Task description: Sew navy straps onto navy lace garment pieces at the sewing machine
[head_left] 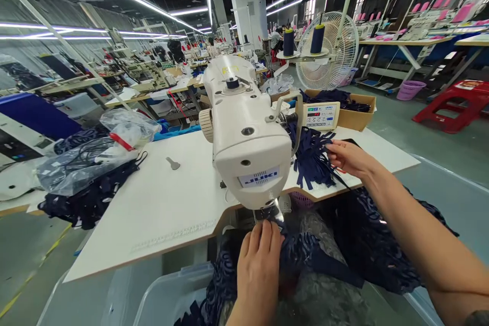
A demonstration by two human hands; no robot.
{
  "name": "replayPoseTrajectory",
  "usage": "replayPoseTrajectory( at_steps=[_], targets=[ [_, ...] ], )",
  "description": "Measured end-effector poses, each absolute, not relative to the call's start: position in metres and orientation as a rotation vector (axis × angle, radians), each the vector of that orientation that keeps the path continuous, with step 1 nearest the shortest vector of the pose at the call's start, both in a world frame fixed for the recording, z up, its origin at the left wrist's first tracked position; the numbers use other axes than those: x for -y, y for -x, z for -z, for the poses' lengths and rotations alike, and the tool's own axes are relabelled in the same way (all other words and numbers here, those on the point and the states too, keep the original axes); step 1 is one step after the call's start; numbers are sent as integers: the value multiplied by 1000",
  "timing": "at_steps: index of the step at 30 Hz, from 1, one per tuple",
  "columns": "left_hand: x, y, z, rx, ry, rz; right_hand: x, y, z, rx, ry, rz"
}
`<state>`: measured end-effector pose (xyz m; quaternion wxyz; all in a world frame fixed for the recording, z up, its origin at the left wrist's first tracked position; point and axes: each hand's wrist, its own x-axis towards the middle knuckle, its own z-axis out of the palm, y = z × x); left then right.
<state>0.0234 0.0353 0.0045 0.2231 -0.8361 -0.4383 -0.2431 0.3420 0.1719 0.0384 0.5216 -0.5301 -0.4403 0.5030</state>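
At lower centre, the left hand lies flat, fingers open, on dark navy lace fabric beneath the white sewing machine. At right centre, the right hand pinches navy fabric strips heaped on the white table.

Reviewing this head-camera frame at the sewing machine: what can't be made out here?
- Needle and presser foot: hidden behind the machine head and the left hand.
- Left hand's grip on the navy fabric: fingers seen only from the back.
- What the right hand pinches in the strip pile: fingertips merge with the strips.
- Control panel: readout too small.
- Bin: cut off by the bottom edge.
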Motion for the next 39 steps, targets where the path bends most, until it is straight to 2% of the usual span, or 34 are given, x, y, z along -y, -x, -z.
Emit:
replayPoseTrajectory(
  at_steps=[7, 17, 21, 28, 33, 35, 39],
  targets=[
    [-33, -23, -2, 1232, 2341, 647, -120, -270, -9, 778, 971, -1546],
    [-33, -11, 0, 1214, 2600, 717, -85, -203, 16, 472, 726, -1775],
    [-36, -4, -1, 1129, 2670, 843, -80, -190, 11, 553, 721, -1720],
    [-39, -2, 5, 1293, 2625, 1272, -80, -183, 12, 1027, 925, -1465],
    [-37, -3, 13, 1348, 2545, 1420, -83, -190, 9, 1195, 1004, -1356],
    [-38, -3, 11, 1295, 2593, 1350, -82, -190, 7, 1267, 1006, -1328],
    [-42, 0, -1, 1055, 2758, 896, -78, -185, 5, 1342, 981, -1310]
  ],
)
